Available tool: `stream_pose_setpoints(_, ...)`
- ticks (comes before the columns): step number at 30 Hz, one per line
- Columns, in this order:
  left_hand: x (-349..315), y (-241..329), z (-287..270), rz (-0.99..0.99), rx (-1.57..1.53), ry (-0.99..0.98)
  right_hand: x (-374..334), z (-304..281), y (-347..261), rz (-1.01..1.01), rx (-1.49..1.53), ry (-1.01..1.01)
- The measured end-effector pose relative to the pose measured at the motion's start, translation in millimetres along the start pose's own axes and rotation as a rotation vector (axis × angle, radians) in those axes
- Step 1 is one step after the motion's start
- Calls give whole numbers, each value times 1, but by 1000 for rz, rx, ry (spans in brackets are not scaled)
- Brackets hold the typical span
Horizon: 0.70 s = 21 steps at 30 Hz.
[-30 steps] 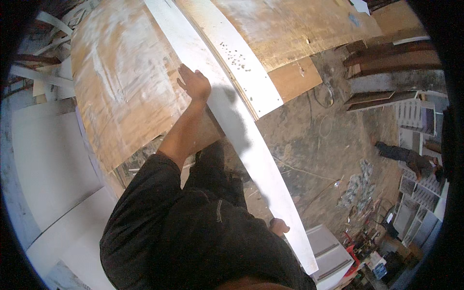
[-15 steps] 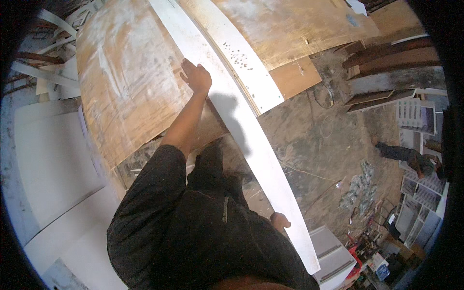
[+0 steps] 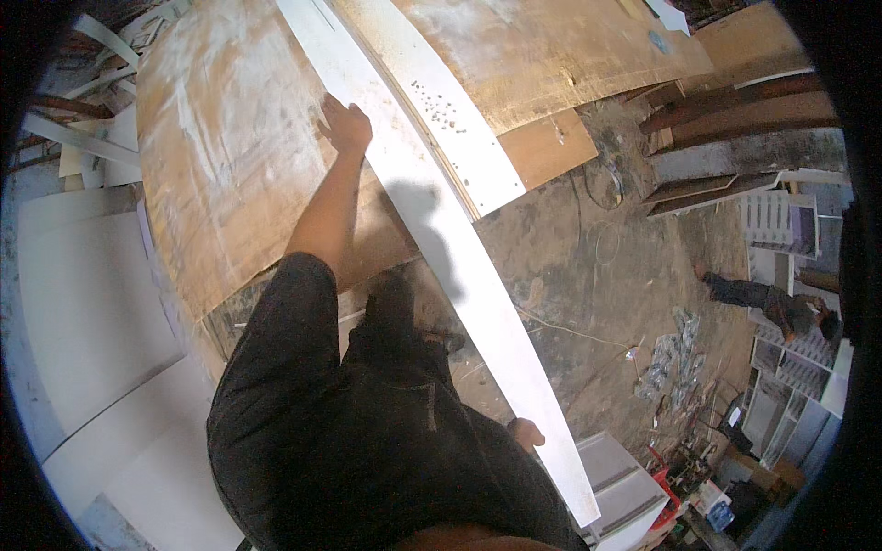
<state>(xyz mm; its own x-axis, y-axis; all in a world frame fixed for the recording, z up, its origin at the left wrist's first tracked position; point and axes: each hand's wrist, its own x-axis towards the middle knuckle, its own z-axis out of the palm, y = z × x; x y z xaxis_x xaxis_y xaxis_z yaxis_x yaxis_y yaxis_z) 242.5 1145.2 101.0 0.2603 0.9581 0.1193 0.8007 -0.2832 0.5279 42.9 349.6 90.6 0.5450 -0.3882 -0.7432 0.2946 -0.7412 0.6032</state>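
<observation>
A long white board (image 3: 459, 266) runs from the top of the view down to the lower right, resting partly on a brown plywood sheet (image 3: 230, 174). My left hand (image 3: 346, 124) grips the board's left edge far out in front of me. My right hand (image 3: 525, 432) holds the same board near its lower end, close to my body; only part of that hand shows behind my dark clothing.
A second white board (image 3: 441, 110) with small dark specks lies beside it on more plywood (image 3: 551, 55). White panels (image 3: 83, 303) lean at the left. Another person (image 3: 772, 303) crouches at the right near white shelving (image 3: 781, 220). Debris and a white box (image 3: 625, 487) lie on the dirt floor.
The long white board has slid a little forward and up on the plywood, and my left hand has travelled with it. My right hand keeps its hold near the lower end.
</observation>
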Motion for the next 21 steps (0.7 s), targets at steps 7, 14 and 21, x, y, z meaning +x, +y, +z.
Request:
stream_pose_setpoints(7,29,17,2,4,41,1,-19,-12,-8,13,69,36)
stream_pose_setpoints(14,82,-17,10,9,284,44,4,-20,-14,-66,78,101)
stream_pose_setpoints(21,70,19,3,5,88,-6,5,-2,-40,-166,-629,-28)
